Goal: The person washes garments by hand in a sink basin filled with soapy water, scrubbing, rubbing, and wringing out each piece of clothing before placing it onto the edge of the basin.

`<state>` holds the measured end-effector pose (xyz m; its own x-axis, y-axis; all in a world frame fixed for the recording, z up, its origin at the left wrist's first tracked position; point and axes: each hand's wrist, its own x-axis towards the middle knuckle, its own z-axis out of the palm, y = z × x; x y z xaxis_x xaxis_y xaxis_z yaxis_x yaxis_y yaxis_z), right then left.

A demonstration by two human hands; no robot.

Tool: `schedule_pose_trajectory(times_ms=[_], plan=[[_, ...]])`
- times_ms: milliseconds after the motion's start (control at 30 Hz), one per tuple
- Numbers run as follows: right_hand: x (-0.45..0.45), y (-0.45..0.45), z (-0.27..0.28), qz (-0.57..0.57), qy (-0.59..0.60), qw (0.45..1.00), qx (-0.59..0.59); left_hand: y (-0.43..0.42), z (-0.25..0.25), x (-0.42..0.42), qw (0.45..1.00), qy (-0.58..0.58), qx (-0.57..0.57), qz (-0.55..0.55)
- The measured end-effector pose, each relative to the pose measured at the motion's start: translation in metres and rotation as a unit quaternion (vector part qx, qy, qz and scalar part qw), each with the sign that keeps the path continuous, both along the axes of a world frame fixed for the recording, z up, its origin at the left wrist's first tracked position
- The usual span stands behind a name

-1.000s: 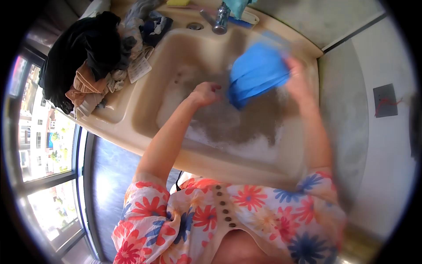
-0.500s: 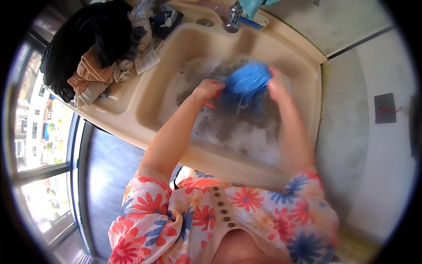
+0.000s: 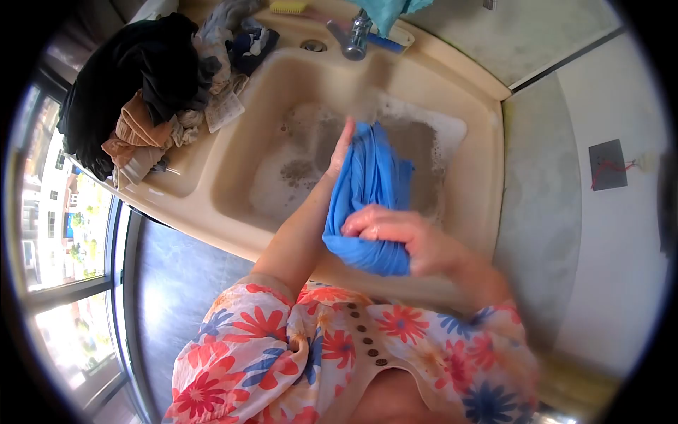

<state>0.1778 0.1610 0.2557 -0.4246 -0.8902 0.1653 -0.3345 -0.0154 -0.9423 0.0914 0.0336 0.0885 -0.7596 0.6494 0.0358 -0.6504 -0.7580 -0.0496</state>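
A wet blue cloth [image 3: 371,191], hanging in folds, is stretched over the front part of the sink [image 3: 226,177]. My right hand [image 3: 388,233] grips it near its lower end, with the fingers curled into the fabric. Along the cloth's left side lies my left hand [image 3: 342,150], its visible edge straight and pointing toward the tap. The cloth covers the rest of that hand, so most of its fingers are hidden. Beneath both hands is greyish water with white suds [image 3: 275,187].
Left of the basin, dark clothes [image 3: 141,67] are heaped with a peach garment [image 3: 138,127] on the ledge. A metal tap [image 3: 357,39] stands at the back, near a yellow brush [image 3: 288,8], a blue-bristled brush [image 3: 387,44] and a hanging teal cloth [image 3: 388,13].
The blue cloth has come up from the suds toward my body and is now spread lengthwise. My right hand has moved down toward me; my left hand has straightened beside the cloth.
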Motion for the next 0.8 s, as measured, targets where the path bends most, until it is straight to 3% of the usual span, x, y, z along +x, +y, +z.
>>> schedule_pose_trajectory(times_ms=[33,133,167,233,267,300,400,533,800], plan=[[0.004,0.004,-0.006,-0.01,-0.019,1.0,0.004,-0.002,0.0,-0.002,0.999,0.024,0.025,-0.002],[-0.009,0.026,-0.005,-0.059,-0.158,0.984,-0.051,-0.006,0.017,-0.003,0.982,-0.072,-0.169,0.033],[-0.02,0.037,-0.001,-0.078,-0.217,0.97,-0.08,-0.006,0.021,-0.003,0.981,-0.108,-0.152,0.051],[-0.079,0.076,-0.018,-0.23,-0.356,0.895,-0.143,-0.007,0.028,-0.001,0.972,-0.182,-0.116,0.088],[-0.12,0.104,-0.042,-0.276,-0.414,0.847,-0.187,-0.007,0.034,0.0,0.959,-0.155,-0.205,0.117],[-0.133,0.083,-0.051,-0.39,-0.332,0.84,-0.179,-0.006,0.041,0.002,0.966,-0.138,-0.187,0.113],[-0.155,0.053,-0.145,-0.561,-0.347,0.722,-0.209,0.005,0.05,0.007,0.979,-0.094,-0.148,0.109],[-0.135,0.009,-0.207,-0.526,-0.429,0.683,-0.268,-0.003,0.032,0.008,0.983,-0.092,-0.118,0.109],[-0.139,0.029,-0.165,-0.334,-0.452,0.76,-0.327,0.018,0.037,0.014,0.99,-0.042,-0.098,0.093]])
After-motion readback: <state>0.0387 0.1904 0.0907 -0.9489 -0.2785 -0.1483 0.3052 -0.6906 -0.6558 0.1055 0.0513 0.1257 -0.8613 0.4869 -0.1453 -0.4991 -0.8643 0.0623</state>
